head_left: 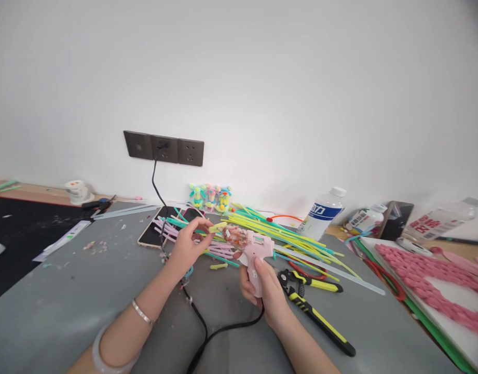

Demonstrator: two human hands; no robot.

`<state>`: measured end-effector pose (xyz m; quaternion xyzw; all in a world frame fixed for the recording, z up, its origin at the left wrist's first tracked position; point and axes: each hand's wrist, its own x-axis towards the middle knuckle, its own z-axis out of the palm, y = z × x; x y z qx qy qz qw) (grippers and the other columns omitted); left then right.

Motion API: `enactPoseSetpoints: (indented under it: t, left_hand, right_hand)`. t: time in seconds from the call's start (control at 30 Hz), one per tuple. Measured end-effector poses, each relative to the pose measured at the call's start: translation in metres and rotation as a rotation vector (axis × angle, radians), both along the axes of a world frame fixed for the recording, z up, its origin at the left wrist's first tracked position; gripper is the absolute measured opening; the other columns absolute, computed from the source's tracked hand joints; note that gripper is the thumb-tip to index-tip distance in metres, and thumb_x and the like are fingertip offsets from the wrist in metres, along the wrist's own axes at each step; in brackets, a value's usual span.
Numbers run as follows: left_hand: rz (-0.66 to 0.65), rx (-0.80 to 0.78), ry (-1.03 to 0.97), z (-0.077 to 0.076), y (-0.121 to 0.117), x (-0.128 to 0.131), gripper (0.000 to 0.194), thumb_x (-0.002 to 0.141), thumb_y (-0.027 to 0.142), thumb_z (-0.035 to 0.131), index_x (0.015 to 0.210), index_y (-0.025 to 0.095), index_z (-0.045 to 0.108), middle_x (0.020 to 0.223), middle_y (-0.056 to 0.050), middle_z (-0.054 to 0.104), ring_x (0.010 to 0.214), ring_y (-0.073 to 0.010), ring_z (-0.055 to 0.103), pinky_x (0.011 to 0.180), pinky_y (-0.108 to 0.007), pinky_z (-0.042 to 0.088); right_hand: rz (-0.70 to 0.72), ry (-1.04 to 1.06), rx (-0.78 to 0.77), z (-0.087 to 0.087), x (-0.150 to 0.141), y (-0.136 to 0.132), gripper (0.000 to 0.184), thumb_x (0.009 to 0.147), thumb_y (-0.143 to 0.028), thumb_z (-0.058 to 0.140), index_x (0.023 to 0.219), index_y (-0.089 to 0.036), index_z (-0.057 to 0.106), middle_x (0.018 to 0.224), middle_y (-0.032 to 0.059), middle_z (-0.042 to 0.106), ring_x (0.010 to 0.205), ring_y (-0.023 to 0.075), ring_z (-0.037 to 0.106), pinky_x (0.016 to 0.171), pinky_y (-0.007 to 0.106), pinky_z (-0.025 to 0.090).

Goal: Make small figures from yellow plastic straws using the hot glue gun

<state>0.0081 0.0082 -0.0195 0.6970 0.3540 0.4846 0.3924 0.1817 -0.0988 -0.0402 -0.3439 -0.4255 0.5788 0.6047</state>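
My right hand (267, 284) is wrapped round the handle of a pink hot glue gun (258, 249). Bits of hardened stuff crust its front end, which points left. A long translucent glue stick (336, 270) sticks out behind it. With closed fingertips, my left hand (190, 243) pinches a small yellow pipe cleaner piece (217, 227) close to the gun's tip; whether the two touch I cannot tell. Below lies another short yellow pipe cleaner piece (218, 266). Loose yellow, teal and lilac pipe cleaners (297, 234) spread behind both hands.
Yellow-black pliers (316, 311) lie right of my right hand. The black cord (239, 326) crosses the grey mat. Small colourful figures (210, 197) stand by the wall, left of a white bottle (322, 213). A phone (151, 234) lies left; a pink braided piece (429, 280) lies right.
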Motion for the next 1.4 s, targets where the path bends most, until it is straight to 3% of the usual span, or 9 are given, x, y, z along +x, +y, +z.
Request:
enactPoseSetpoints:
  t: [0.53,1.4]
  left_hand:
    - [-0.057,0.041,0.036,0.0034,-0.0036,0.0006,0.007,0.085,0.023,0.059,0.092,0.02,0.061,0.09,-0.003,0.062,0.08,-0.0157,0.063,0.064,-0.022,0.051]
    - [-0.005,0.074,0.01,0.0076,-0.0049,-0.0023,0.007,0.084,0.023,0.058,0.09,0.021,0.06,0.089,-0.002,0.063,0.078,-0.0141,0.063,0.065,-0.022,0.053]
  right_hand:
    - [-0.016,-0.092,-0.047,-0.0019,0.0001,0.0017,0.048,0.09,-0.065,0.052,0.091,-0.017,0.054,0.047,-0.0109,0.038,0.032,0.004,0.024,0.033,0.018,0.019]
    - [-0.18,-0.138,-0.048,-0.0015,0.0053,0.0039,0.052,0.089,-0.067,0.052,0.094,-0.016,0.059,0.046,-0.0105,0.037,0.033,0.0046,0.025,0.034,0.019,0.019]
